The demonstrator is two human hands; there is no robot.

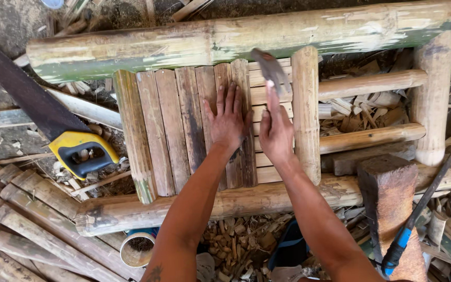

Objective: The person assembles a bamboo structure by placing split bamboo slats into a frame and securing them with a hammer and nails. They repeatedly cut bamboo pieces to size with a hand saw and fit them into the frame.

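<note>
Left hand: the left hand (229, 122) lies palm down, fingers spread and flat on the bamboo slats (184, 125), pressing the rightmost upright slats; it grips nothing.
Right hand: the right hand (276, 130) is closed around the handle of a hammer (270, 70), thumb side up, just beside the left hand.
Hammer: its blurred head hangs over the top ends of the slats, near the long bamboo pole (225, 42) that runs across the top.
Slats: they lie side by side between that pole and a lower bamboo rail (225, 201); under the right hand shorter slats run crosswise.
In the way: a thick upright bamboo post (306, 109) stands touching the right hand's outer side.
Further out: a handsaw (53, 122) with a yellow and black grip lies to the left, well apart; a rusty wooden block (390, 198) and a blue-handled tool (418, 209) lie to the right; bamboo offcuts (361, 112) litter the ground.
</note>
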